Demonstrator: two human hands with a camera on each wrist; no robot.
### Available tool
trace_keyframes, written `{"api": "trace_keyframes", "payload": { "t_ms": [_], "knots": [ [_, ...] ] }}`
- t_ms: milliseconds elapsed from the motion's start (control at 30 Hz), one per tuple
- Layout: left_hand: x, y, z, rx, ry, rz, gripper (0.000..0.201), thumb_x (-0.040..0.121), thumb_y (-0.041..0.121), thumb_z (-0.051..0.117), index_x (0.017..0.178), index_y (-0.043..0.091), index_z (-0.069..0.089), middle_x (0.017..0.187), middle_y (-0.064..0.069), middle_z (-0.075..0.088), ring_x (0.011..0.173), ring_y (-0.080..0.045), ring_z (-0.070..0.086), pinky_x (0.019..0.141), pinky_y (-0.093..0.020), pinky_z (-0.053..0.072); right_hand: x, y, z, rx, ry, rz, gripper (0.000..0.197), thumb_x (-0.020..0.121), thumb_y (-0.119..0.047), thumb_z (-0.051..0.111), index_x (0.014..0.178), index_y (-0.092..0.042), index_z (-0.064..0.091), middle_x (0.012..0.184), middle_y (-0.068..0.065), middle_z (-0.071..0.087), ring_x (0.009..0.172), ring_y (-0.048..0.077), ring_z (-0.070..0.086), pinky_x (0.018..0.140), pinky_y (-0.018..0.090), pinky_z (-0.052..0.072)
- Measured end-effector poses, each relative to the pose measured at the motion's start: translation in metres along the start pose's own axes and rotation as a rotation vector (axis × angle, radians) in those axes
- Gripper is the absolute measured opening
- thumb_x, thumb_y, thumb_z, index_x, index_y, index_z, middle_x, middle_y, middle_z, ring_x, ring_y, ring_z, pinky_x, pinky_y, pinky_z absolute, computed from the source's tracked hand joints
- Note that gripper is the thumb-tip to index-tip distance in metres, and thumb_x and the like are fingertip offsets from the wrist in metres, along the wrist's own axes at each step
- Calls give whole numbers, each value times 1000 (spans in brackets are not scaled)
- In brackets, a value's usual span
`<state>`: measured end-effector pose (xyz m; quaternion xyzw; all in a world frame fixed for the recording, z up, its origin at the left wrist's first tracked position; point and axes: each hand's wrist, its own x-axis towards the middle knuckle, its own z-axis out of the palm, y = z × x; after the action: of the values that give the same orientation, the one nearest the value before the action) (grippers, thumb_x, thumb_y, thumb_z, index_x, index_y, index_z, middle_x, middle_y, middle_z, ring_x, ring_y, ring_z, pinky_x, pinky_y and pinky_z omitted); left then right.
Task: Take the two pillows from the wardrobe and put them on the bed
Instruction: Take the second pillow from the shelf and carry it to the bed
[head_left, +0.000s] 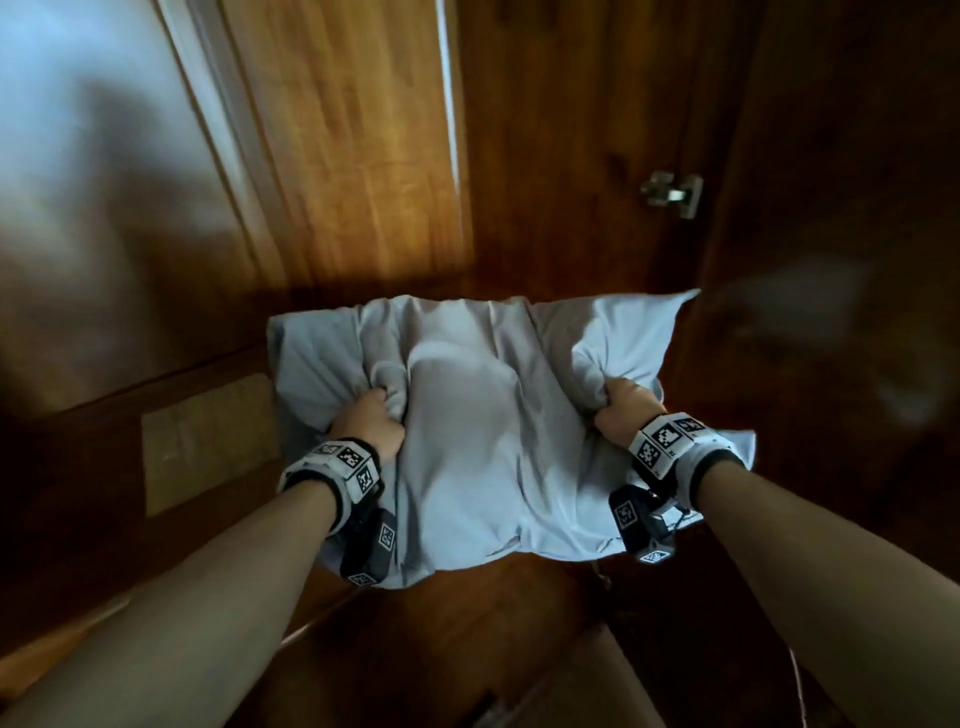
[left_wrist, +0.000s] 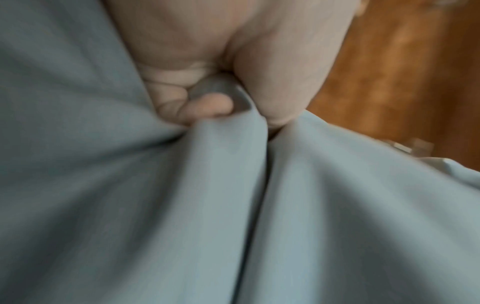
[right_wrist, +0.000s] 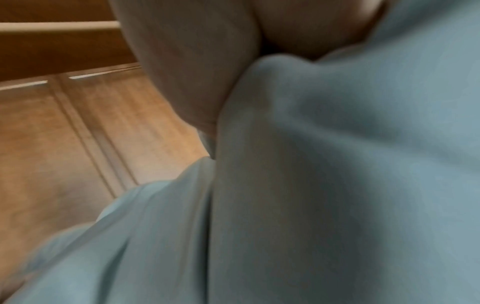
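While both arms reach forward in the head view, a pale blue pillow (head_left: 467, 431) hangs between them in the air, clear of any surface, in front of dark wooden panels. At the far left a wooden door (head_left: 358, 145) stands lit, with a pale wall (head_left: 93, 104) beside it; lower down, a flat tan sheet like cardboard (head_left: 208, 441) lies against the wood. The left hand (head_left: 371, 423) has its fingers curled tight into a bunch of the pillow's cover near the left side, and the cloth puckers into folds that run away from the fist. From the left wrist view the same grip shows close up: the thumb and the curled fingers (left_wrist: 197, 109) pinch a ridge of blue cloth (left_wrist: 233, 205), with orange-brown wood blurred to the right. The middle of the pillow bulges and sags between the two grips, and its lower edge hangs below the wrists. The right hand (head_left: 626, 413) clutches a second bunch of cover near the right side, knuckles up, fingers wrapped in the fabric. In the right wrist view only the heel of that hand (right_wrist: 187, 72) and the thumb side are plain, pressed against blue cloth (right_wrist: 337, 185); the fingertips are hidden by the folds. Both wrists wear bands with black and white square markers. Right of the pillow, a metal hinge (head_left: 672, 193) sits on a dark wooden panel.
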<state>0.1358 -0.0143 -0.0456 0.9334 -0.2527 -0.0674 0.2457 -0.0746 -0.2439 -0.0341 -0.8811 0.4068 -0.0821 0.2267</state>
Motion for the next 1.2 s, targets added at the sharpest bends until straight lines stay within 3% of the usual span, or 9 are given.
{"api": "trace_keyframes", "payload": {
  "t_ms": [67,167,300,433,600,767,967,1033,1200],
  "knots": [
    [-22,22,30,11,-71,49,23,69,20,52,92,22,53,101,-12,67,95,-37,65,87,-40,53,-32,39,0,-25,-11,54,45,84,-10,55,129,-4,52,131,21,58,123,36,55,101,36,42],
    [-65,52,90,37,-229,92,46,69,26,57,115,21,55,114,-15,67,103,-38,65,91,-42,53,-89,102,12,-38,-45,143,41,83,-12,54,124,-9,55,127,19,61,120,36,56,102,40,43],
    [-147,86,178,24,-482,133,61,73,17,57,133,16,53,130,-12,63,115,-34,62,97,-39,51,-166,184,43,-72,-148,220,39,76,-24,48,113,-18,59,118,19,66,114,36,60,99,41,45],
    [-246,101,261,122,-723,188,59,86,7,55,144,12,44,132,-17,61,104,-29,63,78,-28,48,-248,267,86,-101,-308,335,41,82,-28,48,120,-17,60,121,17,64,114,36,60,97,41,48],
    [-338,113,341,277,-883,288,52,89,9,55,140,8,48,133,-18,60,116,-35,61,88,-33,49,-344,372,113,-54,-355,608,40,85,-28,53,122,-14,61,123,16,63,116,35,59,95,38,49],
    [-400,161,398,289,-995,436,36,85,10,55,120,10,59,113,-19,69,103,-37,66,78,-32,50,-415,464,91,-9,-271,886,44,80,-31,53,121,-16,63,123,18,61,115,37,59,96,38,51],
    [-452,266,462,243,-1065,725,22,84,12,57,104,5,62,105,-21,69,99,-38,64,76,-33,47,-484,545,30,119,2,1115,37,90,-28,47,123,-19,61,121,23,61,113,39,59,100,41,49],
    [-471,306,481,239,-1055,844,6,83,13,58,87,10,58,101,-21,69,97,-39,63,79,-37,49,-505,574,11,142,70,1194,39,88,-21,47,125,-19,59,121,22,61,113,40,59,99,44,49],
    [-524,400,539,257,-1042,1009,26,82,14,60,66,16,40,97,-25,67,95,-43,62,80,-41,48,-548,650,-25,208,192,1309,41,85,-18,48,126,-21,57,121,22,61,112,40,60,97,46,50]
  ]
}}
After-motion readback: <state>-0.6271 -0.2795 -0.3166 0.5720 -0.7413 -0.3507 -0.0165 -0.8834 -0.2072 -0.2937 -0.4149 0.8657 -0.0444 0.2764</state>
